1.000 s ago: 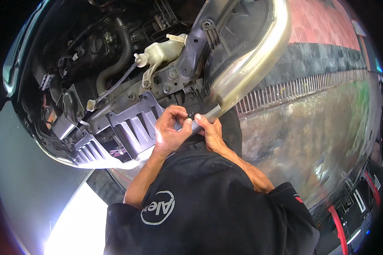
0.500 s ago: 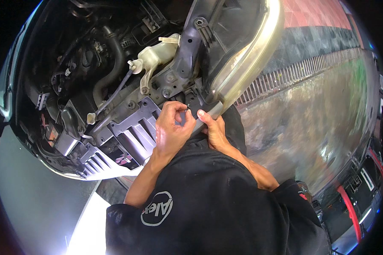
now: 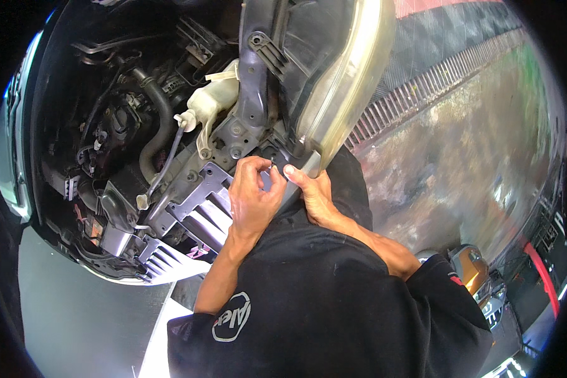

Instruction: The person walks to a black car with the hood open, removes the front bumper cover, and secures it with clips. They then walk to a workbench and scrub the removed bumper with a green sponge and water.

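I count two hands in my view, one headlight, one white reservoir and one small dark piece. The left hand is bent inward, thumb and forefinger pinching that piece above the inner end of a grey strip. The right hand grips the strip, thumb on top and the other fingers hidden beneath, just below the headlight. Compared with a second ago, my view has turned, while both hands keep nearly the same grip.
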Action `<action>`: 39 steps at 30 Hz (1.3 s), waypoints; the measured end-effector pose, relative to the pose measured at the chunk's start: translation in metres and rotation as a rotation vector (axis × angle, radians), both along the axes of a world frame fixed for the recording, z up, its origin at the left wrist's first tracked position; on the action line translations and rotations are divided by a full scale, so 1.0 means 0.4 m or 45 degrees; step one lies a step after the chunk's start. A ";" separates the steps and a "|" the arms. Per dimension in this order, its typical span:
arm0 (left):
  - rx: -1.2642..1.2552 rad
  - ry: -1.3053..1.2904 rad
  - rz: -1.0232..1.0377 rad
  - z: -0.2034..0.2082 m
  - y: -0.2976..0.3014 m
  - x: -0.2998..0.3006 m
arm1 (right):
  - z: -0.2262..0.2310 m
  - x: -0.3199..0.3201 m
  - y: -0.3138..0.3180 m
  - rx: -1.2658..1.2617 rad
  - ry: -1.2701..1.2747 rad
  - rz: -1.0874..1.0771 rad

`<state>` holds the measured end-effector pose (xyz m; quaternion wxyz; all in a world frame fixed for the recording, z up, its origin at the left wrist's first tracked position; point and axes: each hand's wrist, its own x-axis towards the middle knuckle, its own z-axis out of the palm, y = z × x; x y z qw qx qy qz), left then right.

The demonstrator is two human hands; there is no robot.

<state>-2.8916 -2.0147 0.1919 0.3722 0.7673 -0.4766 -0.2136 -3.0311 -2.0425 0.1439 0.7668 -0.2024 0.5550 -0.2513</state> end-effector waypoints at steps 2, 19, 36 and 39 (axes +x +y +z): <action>0.035 0.011 0.008 0.003 -0.004 -0.004 | -0.011 0.003 0.003 -0.048 -0.025 -0.048; 0.406 -0.220 -0.131 0.055 -0.063 -0.017 | 0.002 0.000 -0.019 -0.014 -0.055 -0.133; 0.378 -0.155 -0.098 0.061 -0.073 -0.006 | -0.009 -0.013 -0.029 -0.105 -0.091 -0.143; 0.474 0.502 0.299 0.057 -0.070 0.027 | -0.014 -0.006 -0.013 -0.156 -0.086 -0.167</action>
